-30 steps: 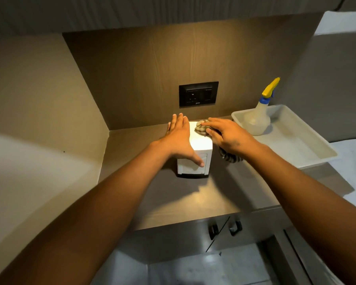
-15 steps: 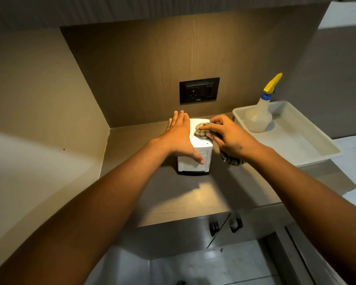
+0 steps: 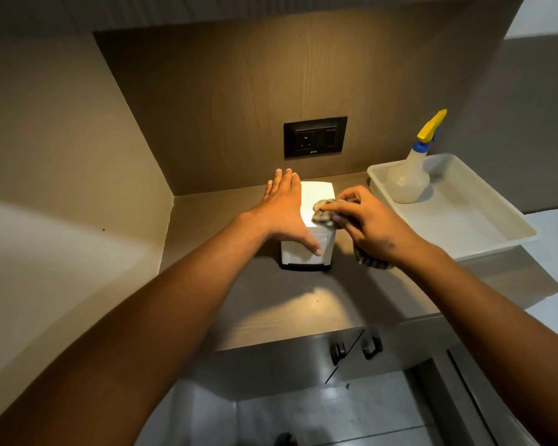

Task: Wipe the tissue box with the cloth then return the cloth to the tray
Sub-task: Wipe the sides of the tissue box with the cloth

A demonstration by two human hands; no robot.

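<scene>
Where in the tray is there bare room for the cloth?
The tray floor is bare from its near rim back to the spray bottle, which fills the far-left corner. Crowded: the tissue box, flanked by the left hand and the right hand gripping the cloth.

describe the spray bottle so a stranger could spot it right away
Find the black wall socket above the counter, then look right to the white tray. The spray bottle stands in its far left corner, translucent and the only thing with a yellow trigger and blue collar.

A wood-grain back wall (image 3: 226, 101) with a black socket plate (image 3: 315, 137) rises behind the lit grey counter (image 3: 290, 304)
</scene>
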